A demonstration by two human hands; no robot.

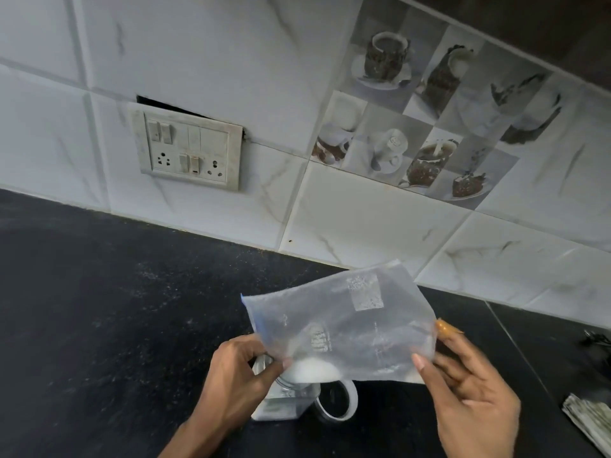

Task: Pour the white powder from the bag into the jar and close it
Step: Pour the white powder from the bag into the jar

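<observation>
A clear plastic bag (344,325) is held upside down over the glass jar (281,404), which stands on the black counter (99,325). A small heap of white powder (310,370) sits in the bag's lower edge, right at the jar's mouth. My left hand (238,381) pinches the bag's lower left corner beside the jar's neck. My right hand (469,385) grips the bag's right edge between thumb and fingers. The jar's lid (337,404) lies on the counter just right of the jar, partly hidden by the bag.
A tiled wall with a switch and socket plate (190,150) rises behind the counter. A folded cloth or paper bundle (588,421) lies at the right edge, with a dark object (598,338) above it.
</observation>
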